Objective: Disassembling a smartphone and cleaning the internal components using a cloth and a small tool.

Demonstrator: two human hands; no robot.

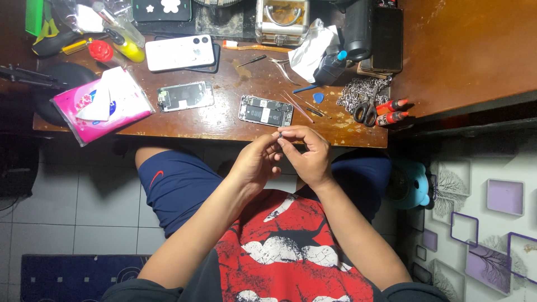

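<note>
Both hands, left hand (254, 162) and right hand (307, 155), pinch one tiny part (280, 134) in a closed grip, just below the opened phone (265, 111) on the counter (224, 120).

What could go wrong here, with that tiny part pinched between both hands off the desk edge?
1. The small part sits between the left hand and right hand over the lap, just off the desk edge; a slip likely drops it to the tiled floor.
2. The opened phone lies near that edge, easily nudged.
3. Loose thin tools beside it could roll off.
</note>
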